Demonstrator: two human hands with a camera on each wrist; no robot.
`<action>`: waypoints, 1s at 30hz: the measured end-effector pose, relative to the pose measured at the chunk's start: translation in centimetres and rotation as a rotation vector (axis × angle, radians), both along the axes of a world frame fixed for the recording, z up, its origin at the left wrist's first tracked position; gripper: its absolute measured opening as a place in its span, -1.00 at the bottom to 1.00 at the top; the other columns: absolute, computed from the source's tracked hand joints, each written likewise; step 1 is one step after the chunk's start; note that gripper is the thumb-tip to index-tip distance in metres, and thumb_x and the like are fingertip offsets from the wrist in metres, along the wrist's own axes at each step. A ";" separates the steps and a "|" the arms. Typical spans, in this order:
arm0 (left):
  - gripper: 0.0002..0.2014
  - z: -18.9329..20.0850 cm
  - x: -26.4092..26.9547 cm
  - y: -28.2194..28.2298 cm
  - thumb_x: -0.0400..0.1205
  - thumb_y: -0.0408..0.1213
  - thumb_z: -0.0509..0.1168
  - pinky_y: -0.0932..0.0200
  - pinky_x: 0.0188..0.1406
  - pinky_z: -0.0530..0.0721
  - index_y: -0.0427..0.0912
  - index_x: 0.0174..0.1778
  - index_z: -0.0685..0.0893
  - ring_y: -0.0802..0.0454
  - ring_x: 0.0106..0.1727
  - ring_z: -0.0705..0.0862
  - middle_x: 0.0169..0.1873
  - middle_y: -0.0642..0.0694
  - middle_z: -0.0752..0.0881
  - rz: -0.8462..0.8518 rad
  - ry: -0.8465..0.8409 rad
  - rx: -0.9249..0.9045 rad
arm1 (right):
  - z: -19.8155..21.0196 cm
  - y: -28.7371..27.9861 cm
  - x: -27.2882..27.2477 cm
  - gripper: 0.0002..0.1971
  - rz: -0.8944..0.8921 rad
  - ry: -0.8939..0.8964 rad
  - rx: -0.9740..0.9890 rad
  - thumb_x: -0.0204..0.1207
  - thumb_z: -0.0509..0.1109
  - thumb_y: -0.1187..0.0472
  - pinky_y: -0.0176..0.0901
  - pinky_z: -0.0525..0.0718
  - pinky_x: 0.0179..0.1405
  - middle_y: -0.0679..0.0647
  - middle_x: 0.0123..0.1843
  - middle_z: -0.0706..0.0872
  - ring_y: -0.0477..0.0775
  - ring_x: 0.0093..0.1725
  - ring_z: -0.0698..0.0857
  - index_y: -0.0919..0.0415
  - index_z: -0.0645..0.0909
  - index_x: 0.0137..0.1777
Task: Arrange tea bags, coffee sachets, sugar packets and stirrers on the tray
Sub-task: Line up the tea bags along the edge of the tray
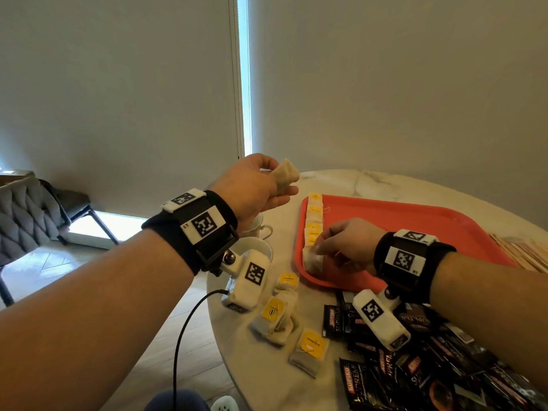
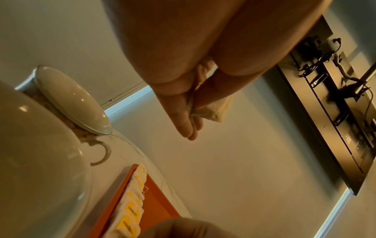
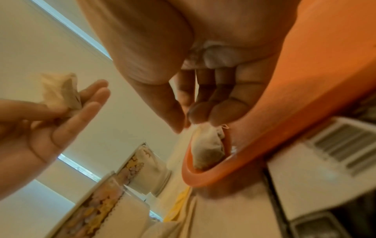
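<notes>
your right hand [image 1: 341,241] pinches a tea bag [image 1: 313,261] at the red tray's [image 1: 415,221] near left corner; lay it flat, ending the row [image 1: 313,221]. your left hand [image 1: 261,185] pinches another tea bag [image 1: 286,173] above the surface's [image 1: 267,366] left edge; bring that next.

Home dining corner showing: round marble table [image 1: 382,182] lying under both hands, padded grey chair [image 1: 26,215] standing left of raised hand, roller blinds [image 1: 118,84] hanging beyond, floral teacups [image 3: 142,167] sitting nearby.

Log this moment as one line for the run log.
left hand: holds tea bag above table | right hand: pinching tea bag at near end of row on red tray | coffee sachets: off tray
</notes>
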State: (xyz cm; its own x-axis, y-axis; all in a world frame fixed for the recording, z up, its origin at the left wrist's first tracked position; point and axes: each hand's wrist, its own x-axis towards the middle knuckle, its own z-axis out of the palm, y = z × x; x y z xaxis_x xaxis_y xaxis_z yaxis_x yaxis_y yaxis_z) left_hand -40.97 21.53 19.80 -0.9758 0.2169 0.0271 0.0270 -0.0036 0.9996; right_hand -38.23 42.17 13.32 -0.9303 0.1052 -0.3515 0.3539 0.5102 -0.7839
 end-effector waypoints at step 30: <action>-0.92 2.5 4.8 3.4 0.71 -0.28 0.47 -0.18 0.07 0.89 -0.20 0.05 0.77 -0.09 -0.02 0.90 -0.07 -0.16 0.88 0.000 0.326 -0.237 | 9.6 1.8 4.8 -0.96 0.132 0.714 -0.202 0.54 0.59 0.17 -0.04 0.81 -0.10 0.11 -0.12 0.86 -0.03 -0.16 0.78 0.10 0.85 -0.05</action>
